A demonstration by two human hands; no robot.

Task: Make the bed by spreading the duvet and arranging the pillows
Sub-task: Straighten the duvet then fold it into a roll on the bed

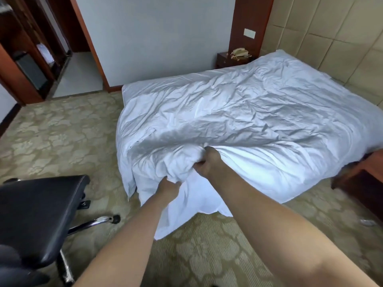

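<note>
**Head view: both hands bunch the duvet at the foot corner, and the risks sit close by**

Head camera looks down on the left hand [169,186], curled tight round a wad of white duvet [248,112] at the near corner of the bed. At about one o'clock from it, almost touching, the right hand [208,162] clenches a second fistful of the same cloth. Below the two fists a loose tail of duvet hangs off the bed and reaches the patterned carpet [62,131].

Outward from the grip, the duvet covers nearly the whole bed, heavily creased, running up toward the padded headboard wall [331,38] at one o'clock. No pillows are visible; whether they lie under the cover I cannot tell.

Likely troubles, as I judge them:
- With both grips so close together, a pull would probably drag one narrow ridge instead of the full width, leaving the cover skewed and still wrinkled.
- The hanging tail could be stepped on or dragged across the carpet and get dirty.
- A hard tug toward the body could strip the far edge away from the headboard end.
- An office chair [41,214] stands at nine o'clock, near the left elbow; a wide backward swing might knock it or snag the cloth on its wheeled base.
- A bedside table with a telephone [239,52] sits at twelve o'clock, well apart, so a billowing throw is the only thing likely to reach it.
</note>
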